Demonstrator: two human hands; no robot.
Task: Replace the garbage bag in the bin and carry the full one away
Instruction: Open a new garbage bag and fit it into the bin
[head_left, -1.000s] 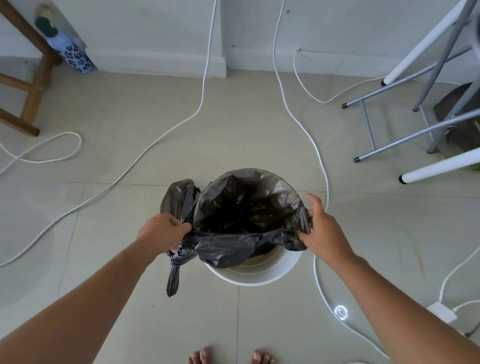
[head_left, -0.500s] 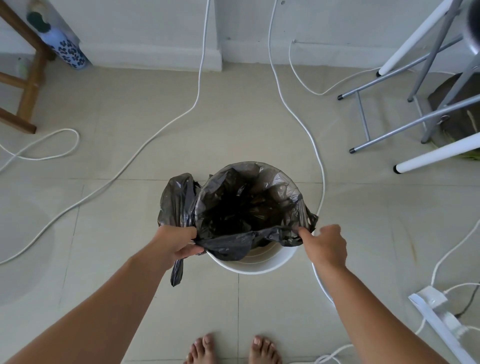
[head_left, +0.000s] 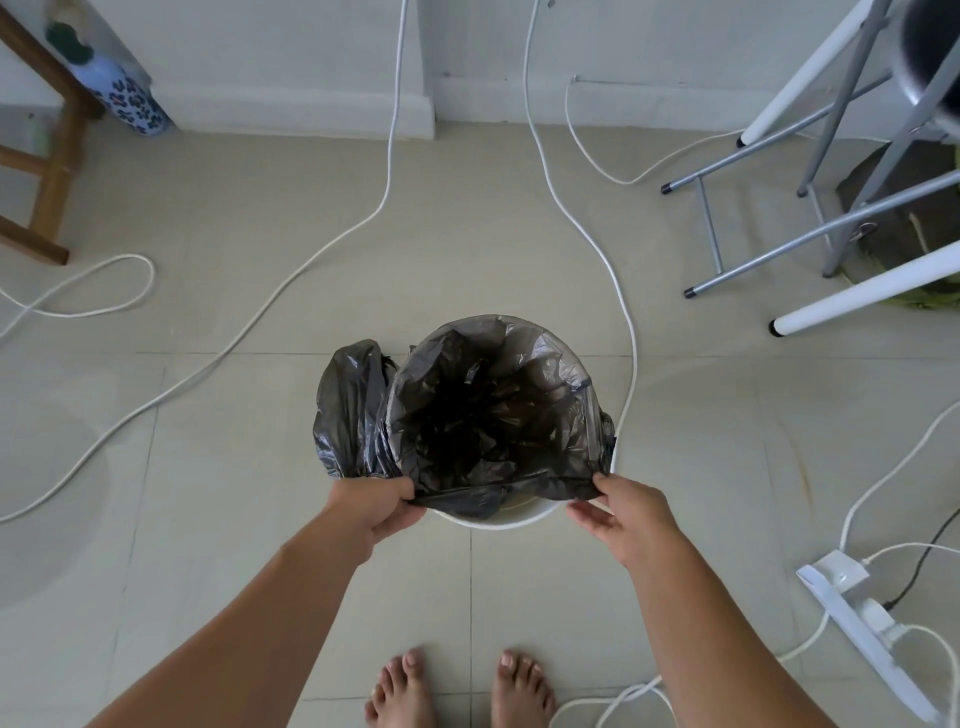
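A round white bin (head_left: 493, 521) stands on the tiled floor in front of my feet. A dark grey garbage bag (head_left: 493, 415) lines it, its mouth spread over the far and side rim. The near edge of the bag is stretched taut above the near rim. My left hand (head_left: 376, 506) pinches that edge at the left, my right hand (head_left: 621, 512) pinches it at the right. A second bunched dark bag (head_left: 349, 410) rests against the bin's left side, just beyond my left hand.
White cables (head_left: 291, 280) trail across the floor left and right of the bin. A power strip (head_left: 867, 618) lies at the right. Metal and white legs (head_left: 779, 249) stand back right, a wooden leg (head_left: 52, 171) and a patterned bottle (head_left: 124, 98) back left.
Both hands have slid along the bag's edge toward the near side of the bin and drawn it taut. The view has pulled back, showing my feet.
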